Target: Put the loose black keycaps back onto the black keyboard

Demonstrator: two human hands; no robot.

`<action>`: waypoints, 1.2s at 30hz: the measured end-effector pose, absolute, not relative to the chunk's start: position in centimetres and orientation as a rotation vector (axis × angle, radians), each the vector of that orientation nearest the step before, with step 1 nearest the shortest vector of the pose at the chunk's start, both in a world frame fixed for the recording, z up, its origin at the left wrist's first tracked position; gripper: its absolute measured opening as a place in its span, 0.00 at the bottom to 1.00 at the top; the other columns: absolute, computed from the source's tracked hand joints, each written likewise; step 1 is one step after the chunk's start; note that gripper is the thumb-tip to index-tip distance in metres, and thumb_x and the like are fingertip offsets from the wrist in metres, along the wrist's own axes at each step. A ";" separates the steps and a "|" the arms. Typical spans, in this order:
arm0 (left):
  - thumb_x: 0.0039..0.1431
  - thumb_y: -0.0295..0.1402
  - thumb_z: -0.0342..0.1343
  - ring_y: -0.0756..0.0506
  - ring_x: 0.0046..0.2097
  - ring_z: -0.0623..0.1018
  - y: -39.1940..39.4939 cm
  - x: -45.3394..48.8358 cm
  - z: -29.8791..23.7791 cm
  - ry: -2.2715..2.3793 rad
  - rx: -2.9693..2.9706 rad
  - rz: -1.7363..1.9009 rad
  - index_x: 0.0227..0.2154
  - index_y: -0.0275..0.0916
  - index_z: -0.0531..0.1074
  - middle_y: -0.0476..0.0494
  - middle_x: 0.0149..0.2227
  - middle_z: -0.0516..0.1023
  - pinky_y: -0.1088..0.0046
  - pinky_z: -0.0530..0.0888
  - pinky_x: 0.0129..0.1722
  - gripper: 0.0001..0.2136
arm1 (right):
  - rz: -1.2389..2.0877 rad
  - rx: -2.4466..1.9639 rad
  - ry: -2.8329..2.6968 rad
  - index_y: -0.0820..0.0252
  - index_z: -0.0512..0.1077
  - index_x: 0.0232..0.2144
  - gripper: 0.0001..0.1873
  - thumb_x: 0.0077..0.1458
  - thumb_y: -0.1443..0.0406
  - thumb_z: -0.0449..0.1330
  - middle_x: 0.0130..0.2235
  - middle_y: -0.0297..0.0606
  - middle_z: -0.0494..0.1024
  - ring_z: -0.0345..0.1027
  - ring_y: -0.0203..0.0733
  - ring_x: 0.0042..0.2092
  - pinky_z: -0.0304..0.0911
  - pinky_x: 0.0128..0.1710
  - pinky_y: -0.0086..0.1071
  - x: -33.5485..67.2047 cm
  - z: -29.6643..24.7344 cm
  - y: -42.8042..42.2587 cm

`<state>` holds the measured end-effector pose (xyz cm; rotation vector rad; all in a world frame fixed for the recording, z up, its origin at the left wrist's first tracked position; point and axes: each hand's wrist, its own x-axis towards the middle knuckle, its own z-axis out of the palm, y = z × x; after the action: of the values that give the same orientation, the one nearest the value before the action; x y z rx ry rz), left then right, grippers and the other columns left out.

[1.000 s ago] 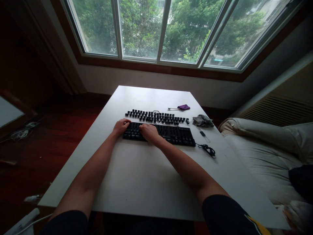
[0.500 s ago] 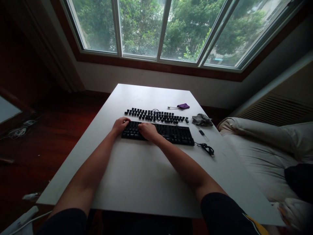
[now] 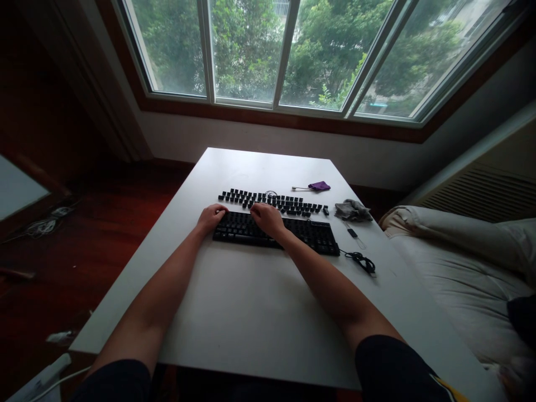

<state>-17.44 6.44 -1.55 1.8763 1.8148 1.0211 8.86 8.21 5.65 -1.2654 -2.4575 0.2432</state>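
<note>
A black keyboard (image 3: 240,226) lies across the white table (image 3: 251,312). My left hand (image 3: 210,218) grips its far left corner, thumb and fingers curled at the edge. Over the keyboard's back edge is my right hand (image 3: 268,220), its fingers pinched together beside the loose keycaps. Whatever is between those fingertips is hidden. Behind the keyboard, black keycaps (image 3: 296,212) stand in several rows. A round wire ring (image 3: 271,194) shows among them.
Right of the keycaps lie a grey crumpled cloth (image 3: 352,210), a wire keycap puller (image 3: 352,232) and the keyboard's coiled cable (image 3: 363,261). Farther back is a purple cloth (image 3: 319,186) by a thin stick (image 3: 299,188). A light sofa (image 3: 444,268) adjoins the table's right side.
My right hand has moved off the left part of the keys, rightward and away from me, toward the keycap rows. My left hand stays at the keyboard's corner. The view shifts slightly.
</note>
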 end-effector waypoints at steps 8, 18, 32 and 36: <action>0.61 0.34 0.54 0.43 0.46 0.77 7.3 -15.0 0.0 1.764 2.063 1.032 0.41 0.43 0.80 0.44 0.45 0.80 0.67 0.75 0.48 0.11 | 0.166 -0.840 -2.615 0.57 0.75 0.50 0.15 0.66 0.58 0.58 0.50 0.46 0.76 0.65 0.48 0.52 0.61 0.54 0.40 14.4 1.7 3.1; 0.55 0.34 0.60 0.40 0.46 0.77 12.2 -10.2 1.0 1.945 2.243 0.704 0.40 0.44 0.80 0.42 0.43 0.80 0.66 0.73 0.49 0.10 | 0.124 -0.890 -2.602 0.57 0.71 0.57 0.23 0.62 0.58 0.63 0.55 0.49 0.73 0.62 0.52 0.58 0.59 0.57 0.46 15.5 0.7 3.6; 0.60 0.38 0.57 0.40 0.44 0.78 12.3 -9.7 1.2 1.960 2.231 0.737 0.40 0.42 0.81 0.41 0.42 0.80 0.65 0.72 0.48 0.10 | 0.151 -0.910 -2.609 0.56 0.71 0.57 0.23 0.61 0.58 0.63 0.55 0.48 0.73 0.61 0.52 0.58 0.59 0.57 0.46 15.6 0.6 3.9; 0.62 0.39 0.55 0.43 0.41 0.78 9.2 -10.5 2.4 1.717 2.292 0.765 0.42 0.44 0.80 0.44 0.43 0.80 0.66 0.73 0.47 0.11 | 0.149 -0.912 -2.600 0.56 0.71 0.57 0.23 0.62 0.58 0.63 0.55 0.48 0.73 0.61 0.52 0.58 0.59 0.57 0.46 15.6 0.4 4.0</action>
<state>-10.54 9.20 2.38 2.2917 1.7175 0.7648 15.57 4.04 0.44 -0.9117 -2.6002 0.1492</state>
